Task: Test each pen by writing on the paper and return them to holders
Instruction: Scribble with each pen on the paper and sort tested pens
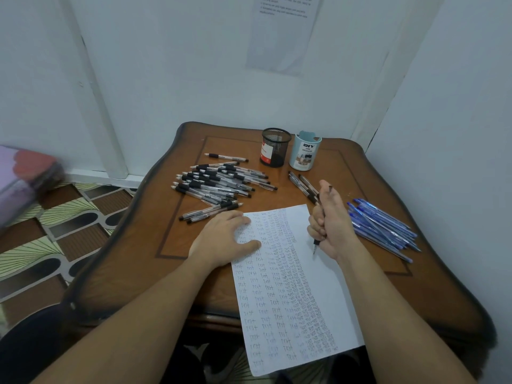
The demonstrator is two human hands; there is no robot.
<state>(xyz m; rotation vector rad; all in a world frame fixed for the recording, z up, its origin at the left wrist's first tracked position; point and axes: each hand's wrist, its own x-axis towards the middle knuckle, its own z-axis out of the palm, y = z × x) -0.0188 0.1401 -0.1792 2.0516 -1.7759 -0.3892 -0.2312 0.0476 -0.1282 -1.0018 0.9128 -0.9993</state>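
the paper (291, 286) is packed with scribbles, yet mesh holder (275, 147) and blue holder (304, 152) look empty — your right grip (331, 225) fists a pen (316, 243), left grip (221, 239) spread flat.

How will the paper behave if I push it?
Probably floppy: the paper is one thin sheet overhanging the table's near edge. Likely slides easily on the glossy wood; the left hand lying flat on it probably steadies it.
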